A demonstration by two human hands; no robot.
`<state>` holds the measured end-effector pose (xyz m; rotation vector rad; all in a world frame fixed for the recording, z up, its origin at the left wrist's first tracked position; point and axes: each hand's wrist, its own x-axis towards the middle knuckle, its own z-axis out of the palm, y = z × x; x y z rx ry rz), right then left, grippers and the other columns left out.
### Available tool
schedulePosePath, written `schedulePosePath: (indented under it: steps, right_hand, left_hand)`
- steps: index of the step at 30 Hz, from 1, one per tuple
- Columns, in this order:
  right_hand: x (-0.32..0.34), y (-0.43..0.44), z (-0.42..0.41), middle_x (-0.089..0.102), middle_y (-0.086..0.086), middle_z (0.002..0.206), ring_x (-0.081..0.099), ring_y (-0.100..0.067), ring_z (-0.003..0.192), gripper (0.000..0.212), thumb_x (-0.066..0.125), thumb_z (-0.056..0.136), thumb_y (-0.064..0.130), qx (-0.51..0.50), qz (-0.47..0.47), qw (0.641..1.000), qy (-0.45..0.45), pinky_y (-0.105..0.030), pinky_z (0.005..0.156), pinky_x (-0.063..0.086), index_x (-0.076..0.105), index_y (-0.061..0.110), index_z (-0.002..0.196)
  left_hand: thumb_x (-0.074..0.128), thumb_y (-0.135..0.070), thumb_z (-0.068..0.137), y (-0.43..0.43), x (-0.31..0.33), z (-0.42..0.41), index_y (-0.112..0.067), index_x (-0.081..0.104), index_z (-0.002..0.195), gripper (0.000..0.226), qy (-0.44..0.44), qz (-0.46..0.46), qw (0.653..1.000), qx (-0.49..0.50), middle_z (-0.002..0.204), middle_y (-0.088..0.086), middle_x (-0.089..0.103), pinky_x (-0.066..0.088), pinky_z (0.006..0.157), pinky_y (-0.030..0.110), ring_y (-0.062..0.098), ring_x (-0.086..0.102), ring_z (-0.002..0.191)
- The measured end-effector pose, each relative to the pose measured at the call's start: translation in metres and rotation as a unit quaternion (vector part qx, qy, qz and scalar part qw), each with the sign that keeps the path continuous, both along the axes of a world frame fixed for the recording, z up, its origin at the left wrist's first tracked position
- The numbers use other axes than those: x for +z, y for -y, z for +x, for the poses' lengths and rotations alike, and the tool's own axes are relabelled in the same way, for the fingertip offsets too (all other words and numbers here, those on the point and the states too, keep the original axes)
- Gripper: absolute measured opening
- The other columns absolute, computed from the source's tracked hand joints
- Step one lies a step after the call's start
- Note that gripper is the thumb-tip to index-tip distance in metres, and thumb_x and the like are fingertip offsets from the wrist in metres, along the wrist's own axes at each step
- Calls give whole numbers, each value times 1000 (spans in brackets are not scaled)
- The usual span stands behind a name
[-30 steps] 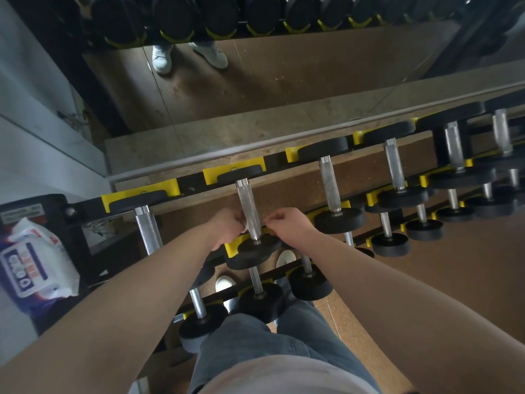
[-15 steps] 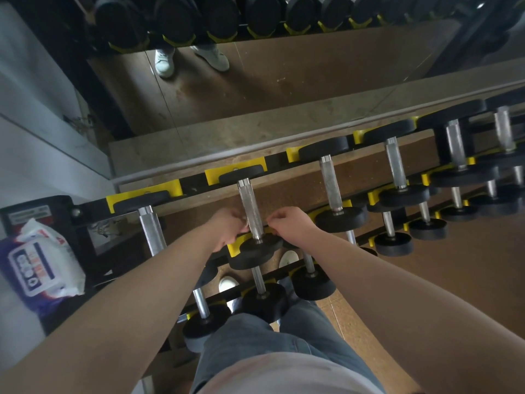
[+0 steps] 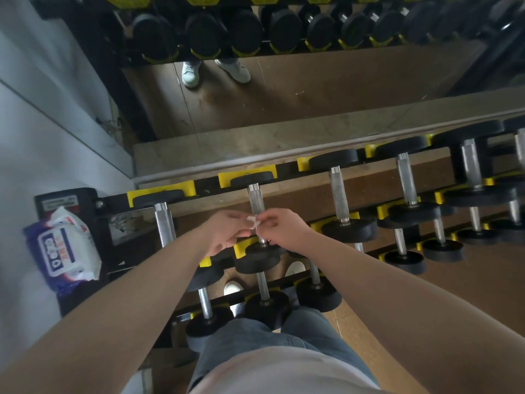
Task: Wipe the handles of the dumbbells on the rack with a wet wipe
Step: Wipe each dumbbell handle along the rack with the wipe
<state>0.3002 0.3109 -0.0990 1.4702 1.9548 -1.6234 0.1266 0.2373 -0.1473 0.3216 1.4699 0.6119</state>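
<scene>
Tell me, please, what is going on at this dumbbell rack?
A person stands over the rack, pinching a white wet wipe between the left hand and right hand at the handle of the second dumbbell from the left on the top row. Whether the wipe touches the handle is unclear. A pack of wipes lies at the rack's left end.

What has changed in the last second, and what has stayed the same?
The left hand and right hand moved closer together in front of the second handle, and a white wipe now shows, pinched between them. The dumbbells and the pack stayed in place.
</scene>
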Motion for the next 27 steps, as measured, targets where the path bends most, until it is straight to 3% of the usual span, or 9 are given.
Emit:
schedulePosePath:
  steps: [3, 7, 10, 14, 16, 18, 22, 25, 27]
  right_hand:
    - [-1, 1, -1, 70, 8, 102, 69, -10, 91, 31, 71, 92, 29, 2, 13, 1000, -10, -32, 85, 60, 67, 27, 123]
    - [-5, -6, 5, 71, 6, 102, 68, -10, 92, 24, 72, 92, 26, -30, 60, 998, 2, -34, 89, 59, 70, 23, 116]
    - [-14, -17, 6, 70, 2, 113, 64, -12, 93, 29, 65, 97, 25, -102, 111, 986, 64, -30, 85, 55, 67, 19, 125]
    - [-30, -33, -5, 70, -2, 117, 66, -17, 97, 29, 67, 96, 23, -150, 42, 984, 81, -34, 89, 55, 69, 19, 124]
    - [-38, -38, -11, 71, -7, 117, 70, -18, 93, 29, 67, 94, 9, -145, -5, 988, 53, -36, 90, 59, 70, 16, 122]
    - [-43, -40, -9, 71, -10, 117, 71, -19, 89, 37, 65, 91, -4, -103, -38, 993, 41, -35, 87, 61, 69, 11, 125]
    - [-37, -40, 4, 73, -6, 108, 67, -22, 99, 24, 66, 93, 7, 140, 14, 984, 107, -37, 92, 56, 77, 15, 113]
    - [-33, -48, 8, 74, -15, 100, 69, -24, 87, 17, 68, 89, 7, 205, -16, 971, 122, -42, 86, 61, 78, 6, 102]
    - [-31, -56, 6, 74, -16, 104, 72, -26, 89, 21, 69, 89, 9, 200, -25, 973, 116, -43, 86, 62, 77, 5, 107]
  left_hand:
    - [77, -30, 91, 5, -3, 8, -14, 75, 112, 26, -5, 18, 1000, 21, 92, 12, 77, 27, 45, 23, 14, 33, 56]
    - [67, -44, 97, 12, 1, 21, -7, 77, 106, 39, 0, 1, 998, 57, 70, 2, 58, 26, 44, 22, 9, 33, 48]
    - [61, -41, 101, 18, -2, 26, -7, 73, 109, 37, -14, -29, 995, 95, 71, 0, 59, 23, 43, 20, 8, 35, 47]
    - [57, -33, 104, 26, -1, 26, -9, 67, 113, 27, -20, -57, 991, 122, 80, 3, 63, 21, 41, 19, 9, 38, 51]
    - [56, -30, 105, 28, 1, 27, -12, 67, 112, 23, -23, -60, 988, 139, 87, 4, 64, 21, 43, 19, 9, 40, 56]
    - [54, -28, 105, 28, 2, 29, -13, 69, 112, 22, -26, -65, 986, 151, 89, 4, 65, 21, 45, 20, 10, 41, 57]
    - [54, -29, 105, 25, 3, 37, -18, 71, 110, 21, -24, -74, 985, 155, 91, 3, 65, 23, 45, 18, 9, 43, 58]
    - [58, -29, 102, 22, 5, 43, -18, 71, 111, 19, -26, -80, 984, 160, 92, 2, 66, 23, 44, 18, 9, 44, 59]
    - [59, -28, 101, 21, 6, 46, -19, 72, 108, 17, -27, -82, 982, 168, 92, 1, 66, 23, 45, 18, 9, 45, 60]
